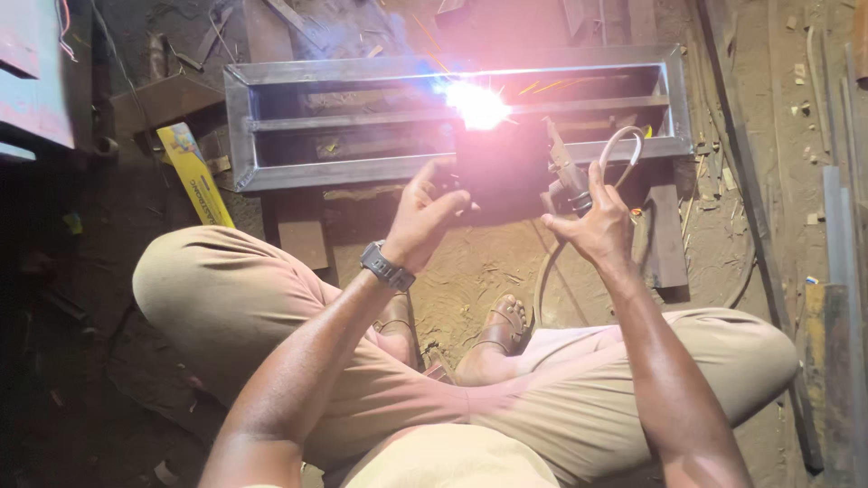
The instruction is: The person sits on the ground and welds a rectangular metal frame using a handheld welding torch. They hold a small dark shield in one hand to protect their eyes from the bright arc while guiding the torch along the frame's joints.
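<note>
My left hand [423, 215] grips the edge of a dark welding shield [503, 172], held up in front of me. My right hand [599, 220] is closed on a welding electrode holder [565, 176] with a pale cable [622, 145] looping off it. A bright arc with sparks [477, 106] burns on the middle bar of a long rectangular steel frame [240, 126] lying on the ground ahead. The shield hides the holder's tip and part of the frame. I sit cross-legged in tan trousers with sandals [508, 325].
A yellow flat package [194, 173] leans at the frame's left end. Scrap metal strips and bars lie on the dirt floor at the back and along the right side [836, 226]. A blue-grey object [34, 81] stands at the far left.
</note>
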